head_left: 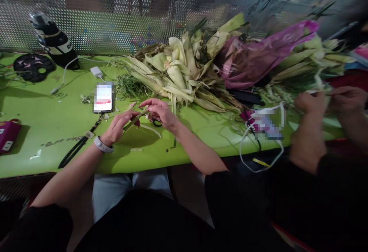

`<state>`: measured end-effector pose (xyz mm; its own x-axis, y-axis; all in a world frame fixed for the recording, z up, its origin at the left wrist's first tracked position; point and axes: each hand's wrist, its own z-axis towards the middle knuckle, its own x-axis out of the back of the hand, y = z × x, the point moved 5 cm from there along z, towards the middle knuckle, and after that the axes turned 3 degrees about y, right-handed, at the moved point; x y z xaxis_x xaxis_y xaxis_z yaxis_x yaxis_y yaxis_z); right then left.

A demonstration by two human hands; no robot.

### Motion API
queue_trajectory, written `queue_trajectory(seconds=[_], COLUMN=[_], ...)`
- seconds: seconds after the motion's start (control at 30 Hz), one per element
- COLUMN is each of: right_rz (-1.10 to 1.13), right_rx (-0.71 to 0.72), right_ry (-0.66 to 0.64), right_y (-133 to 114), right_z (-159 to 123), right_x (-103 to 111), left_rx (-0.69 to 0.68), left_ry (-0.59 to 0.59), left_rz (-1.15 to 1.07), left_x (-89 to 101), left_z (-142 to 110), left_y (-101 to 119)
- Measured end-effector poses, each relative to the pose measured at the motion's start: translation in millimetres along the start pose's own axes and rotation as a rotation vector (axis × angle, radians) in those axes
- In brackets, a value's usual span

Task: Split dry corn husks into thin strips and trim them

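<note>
Both hands meet over the green table (155, 150), with a folded strip of green corn husk (131, 124) between them. My left hand (118, 126), a pale watch band at its wrist, is closed round the lower part of the strip. Thumb and fingers of my right hand (161, 114) pinch its upper end. Below the right fingers a dark ring-shaped thing (156, 122) shows in part; its kind is unclear. A thin pale husk strip (151, 130) lies or hangs just beneath the hands. A large pile of corn husks (178, 73) is behind them.
A lit phone (103, 98) with a black strap (75, 150) lies left of my hands. Farther left are a dark bottle (57, 43), a black openwork disc (34, 67) and a purple box (9, 136). A pink plastic bag (255, 58) and a co-worker's hands (312, 102) are on the right.
</note>
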<state>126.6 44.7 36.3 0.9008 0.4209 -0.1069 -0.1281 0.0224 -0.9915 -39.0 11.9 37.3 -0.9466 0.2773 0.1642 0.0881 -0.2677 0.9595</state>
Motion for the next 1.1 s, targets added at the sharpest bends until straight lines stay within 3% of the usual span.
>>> queue_trajectory(seconds=[0.17, 0.4, 0.73, 0.83, 0.97, 1.1], right_rz=[-0.144, -0.653, -0.69, -0.701, -0.744, -0.808], right_rx=[0.071, 0.302, 0.271, 0.299, 0.365, 0.435], right_ry=[-0.065, -0.069, -0.061, -0.002, 0.081, 0.091], right_y=[-9.2, -33.9, -21.6, -23.1, -25.7, -22.6], right_z=[-2.5, -11.0, 1.5, 3.0, 2.8, 2.9], right_x=[4.6, 2.3, 4.0, 5.7, 6.2, 5.2], left_rx=[0.024, 0.083, 0.188, 0.31, 0.581, 0.731], left_ry=[0.032, 0.075, 0.059, 0.064, 0.125, 0.2], left_rz=[0.067, -0.084, -0.275, -0.486, -0.87, -0.984], left_x=[-0.7, -2.0, -4.7, -9.3, -19.9, -33.6], left_z=[1.0, 3.6, 4.4, 4.2, -2.2, -14.8], left_y=[4.4, 2.1, -9.0, -12.0, -9.5, 0.9])
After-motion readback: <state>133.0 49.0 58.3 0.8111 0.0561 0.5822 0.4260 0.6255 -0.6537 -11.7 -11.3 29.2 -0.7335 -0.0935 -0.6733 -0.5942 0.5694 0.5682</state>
